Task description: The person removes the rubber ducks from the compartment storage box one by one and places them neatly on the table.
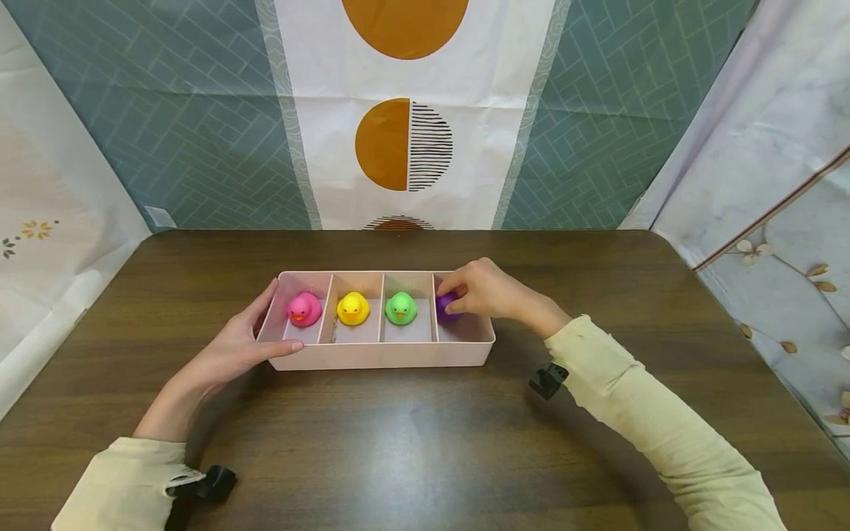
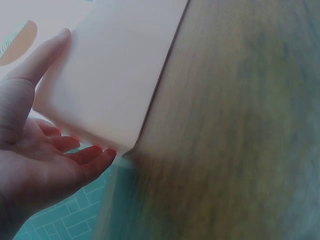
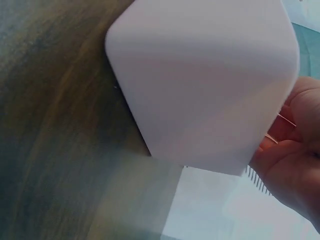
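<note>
A pale pink tray [image 1: 378, 356] with several compartments in a row stands on the table. My left hand [image 1: 235, 341] holds its left end, thumb over the front wall and fingers along the end wall, as the left wrist view also shows. From left to right, a pink rubber duck [image 1: 305, 310], a yellow duck [image 1: 353, 309] and a green duck [image 1: 401, 309] each sit in their own compartment. In the rightmost one, my right hand [image 1: 491, 290] pinches a purple duck [image 1: 448, 308], partly hidden by the fingers. The tray wall [image 3: 200, 100] hides the fingertips in the right wrist view.
The brown wooden table [image 1: 372, 442] stretches around the tray on all sides. Behind its far edge hangs a green and white patterned cloth [image 1: 478, 162]. Pale curtains [image 1: 750, 184] flank the table. A black wrist camera [image 1: 550, 380] is strapped at my right sleeve.
</note>
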The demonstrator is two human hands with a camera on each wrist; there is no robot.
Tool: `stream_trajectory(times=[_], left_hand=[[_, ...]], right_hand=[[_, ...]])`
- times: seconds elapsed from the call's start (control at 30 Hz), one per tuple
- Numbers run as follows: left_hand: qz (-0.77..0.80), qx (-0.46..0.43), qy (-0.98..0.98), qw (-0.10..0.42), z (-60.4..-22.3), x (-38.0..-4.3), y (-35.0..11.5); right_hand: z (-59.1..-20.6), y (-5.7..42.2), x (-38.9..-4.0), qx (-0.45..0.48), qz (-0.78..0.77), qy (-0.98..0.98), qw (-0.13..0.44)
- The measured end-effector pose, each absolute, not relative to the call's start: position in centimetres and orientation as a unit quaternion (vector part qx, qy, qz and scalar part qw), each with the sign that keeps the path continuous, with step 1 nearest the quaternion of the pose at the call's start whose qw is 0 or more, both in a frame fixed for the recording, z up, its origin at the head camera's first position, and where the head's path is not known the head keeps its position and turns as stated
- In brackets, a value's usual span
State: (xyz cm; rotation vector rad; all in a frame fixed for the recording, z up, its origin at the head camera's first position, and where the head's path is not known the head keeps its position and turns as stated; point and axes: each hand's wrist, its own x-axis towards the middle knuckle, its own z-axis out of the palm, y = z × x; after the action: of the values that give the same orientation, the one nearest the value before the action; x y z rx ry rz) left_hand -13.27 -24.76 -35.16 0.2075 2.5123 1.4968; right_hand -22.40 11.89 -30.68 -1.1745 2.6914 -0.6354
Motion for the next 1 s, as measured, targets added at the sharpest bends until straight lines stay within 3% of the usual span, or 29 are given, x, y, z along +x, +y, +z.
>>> stream_trajectory(times=[0.4,1.0], left_hand=[[0.505,0.074,0.853,0.104,-35.3,-13.2,-24.9],[0.497,0.070,0.858,0.111,-35.2,-13.3,-24.8]], right_hand=[[-30.3,12.4,-22.5,-0.337,-0.265,0.896,0.113],[-29.9,13.1,-22.1,-0.336,-0.306,0.887,0.085]])
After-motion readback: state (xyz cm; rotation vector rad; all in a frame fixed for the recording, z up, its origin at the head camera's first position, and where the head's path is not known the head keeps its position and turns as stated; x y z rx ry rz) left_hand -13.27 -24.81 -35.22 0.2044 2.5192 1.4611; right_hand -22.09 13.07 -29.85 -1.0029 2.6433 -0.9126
